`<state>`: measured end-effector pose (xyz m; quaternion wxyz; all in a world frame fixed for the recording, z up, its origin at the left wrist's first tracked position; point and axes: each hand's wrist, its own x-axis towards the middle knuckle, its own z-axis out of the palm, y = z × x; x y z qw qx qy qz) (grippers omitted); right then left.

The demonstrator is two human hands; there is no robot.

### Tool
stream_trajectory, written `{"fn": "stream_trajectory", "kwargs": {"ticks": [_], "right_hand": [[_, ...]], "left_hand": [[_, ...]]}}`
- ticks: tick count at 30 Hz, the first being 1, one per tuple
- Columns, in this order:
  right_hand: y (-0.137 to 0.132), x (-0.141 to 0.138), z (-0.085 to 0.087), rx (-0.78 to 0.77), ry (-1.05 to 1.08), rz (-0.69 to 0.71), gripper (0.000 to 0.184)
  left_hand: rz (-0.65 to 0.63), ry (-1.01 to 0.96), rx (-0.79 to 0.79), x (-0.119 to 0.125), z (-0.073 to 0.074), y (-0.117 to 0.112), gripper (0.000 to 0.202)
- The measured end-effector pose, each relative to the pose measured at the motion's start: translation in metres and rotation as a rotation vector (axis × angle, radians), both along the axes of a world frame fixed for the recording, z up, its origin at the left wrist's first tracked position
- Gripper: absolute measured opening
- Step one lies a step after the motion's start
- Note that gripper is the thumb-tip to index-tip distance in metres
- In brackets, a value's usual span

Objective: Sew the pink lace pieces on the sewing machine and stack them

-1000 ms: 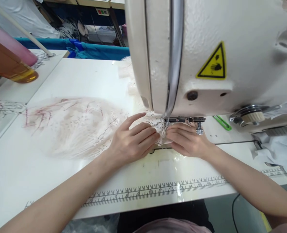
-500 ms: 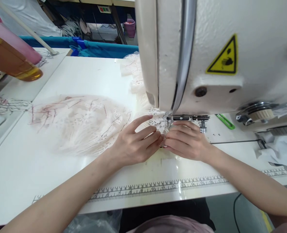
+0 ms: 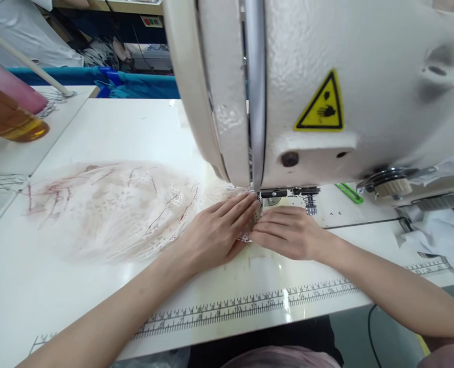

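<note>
White lace fabric (image 3: 175,197) lies on the sewing table and runs under the needle area of a sewing machine (image 3: 307,51). My left hand (image 3: 221,227) rests flat on this lace, fingers stretched toward the presser foot, thumb tucked low. Close beside it, my right hand (image 3: 288,232) is closed at the near edge of the lace, its fingers together and its thumb hidden. Only a narrow strip of lace shows between the hands. The needle itself cannot be made out.
A sheer pale piece with red and dark threads (image 3: 96,209) spreads to the left. A green thread snipper (image 3: 349,193) lies right of the machine. A printed ruler (image 3: 238,309) runs along the front edge. Bottles (image 3: 12,112) stand at the left, white cloth (image 3: 437,237) at the right.
My left hand has gone from pinching the lace to lying flat on it nearer the presser foot. My right hand has drawn slightly toward me. The camera view has shifted.
</note>
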<state>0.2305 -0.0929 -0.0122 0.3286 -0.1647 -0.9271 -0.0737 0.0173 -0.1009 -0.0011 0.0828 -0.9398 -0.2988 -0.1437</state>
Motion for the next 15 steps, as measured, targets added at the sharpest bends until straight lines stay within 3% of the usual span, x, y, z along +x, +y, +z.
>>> {"fn": "stream_trajectory", "kwargs": {"ticks": [15], "right_hand": [[-0.001, -0.012, 0.01, 0.119, 0.043, -0.006, 0.012]], "left_hand": [[-0.041, 0.04, -0.023, -0.009, 0.01, 0.01, 0.045]]}}
